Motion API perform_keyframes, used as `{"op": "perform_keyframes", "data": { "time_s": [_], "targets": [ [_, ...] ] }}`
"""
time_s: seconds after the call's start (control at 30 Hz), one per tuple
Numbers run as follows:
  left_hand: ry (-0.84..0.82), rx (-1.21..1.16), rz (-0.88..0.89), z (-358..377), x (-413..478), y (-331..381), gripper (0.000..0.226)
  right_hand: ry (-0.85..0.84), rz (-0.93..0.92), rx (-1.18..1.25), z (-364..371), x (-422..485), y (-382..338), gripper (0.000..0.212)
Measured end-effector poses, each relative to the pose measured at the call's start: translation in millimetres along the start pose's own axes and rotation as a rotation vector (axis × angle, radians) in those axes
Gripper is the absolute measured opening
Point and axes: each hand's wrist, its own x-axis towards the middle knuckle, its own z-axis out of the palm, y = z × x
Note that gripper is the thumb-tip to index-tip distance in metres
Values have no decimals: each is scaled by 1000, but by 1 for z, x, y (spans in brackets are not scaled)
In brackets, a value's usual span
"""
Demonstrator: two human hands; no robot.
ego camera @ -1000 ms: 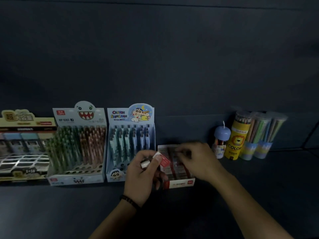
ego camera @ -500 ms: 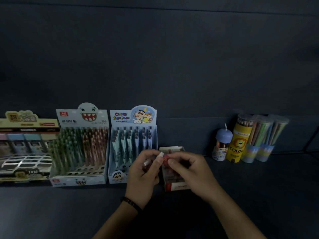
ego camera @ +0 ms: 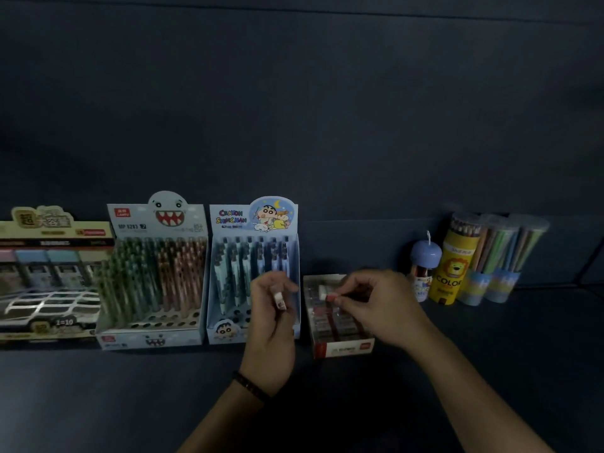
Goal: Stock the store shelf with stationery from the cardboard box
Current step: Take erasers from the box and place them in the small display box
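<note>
Presently, left hand (ego camera: 269, 322) round one eraser (ego camera: 280, 297), right hand (ego camera: 382, 308) (above the eraser box (ego camera: 346, 348)) fingertip-tight on a second eraser (ego camera: 330, 297)

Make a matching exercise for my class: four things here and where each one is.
1. yellow lion-print pencil tube
2. white shark-face cardboard pen box
3. small red-ended eraser
4. small white eraser

A. held in the left hand
B. left of the blue Crayon Shinchan box
C. pinched by the right hand
D. right of the blue-capped jar

Pairs: 1-D, 2-B, 3-C, 4-A
</note>
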Motion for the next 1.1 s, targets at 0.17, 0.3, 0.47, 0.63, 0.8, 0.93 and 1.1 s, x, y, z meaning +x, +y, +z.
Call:
{"op": "perform_keyframes", "data": {
  "time_s": [0.17, 0.3, 0.47, 0.63, 0.8, 0.93, 1.1],
  "targets": [
    [-2, -74, 34, 2, 1, 1, 44, -169, 37, -230, 13, 6, 9, 21],
    [82, -133, -12, -2, 3, 7, 35, -221, 44, -304, 23, 8, 12, 18],
    [97, -74, -50, -5, 3, 6, 26, -233, 1, -320, 29, 11, 10, 5],
    [64, -176, -79, -3, 2, 8, 30, -257, -2, -323, 30, 13, 10, 11],
    [73, -171, -117, -2, 2, 10, 27, -339, 33, -338, 24, 18, 9, 6],
    [104, -138, -123, -3, 2, 12, 16, -232, 17, -232, 16, 9, 2, 20],
    [112, -242, -237, -1, 3, 12, 14, 115, -3, 215, 7, -22, -12, 26]
  ]
}}
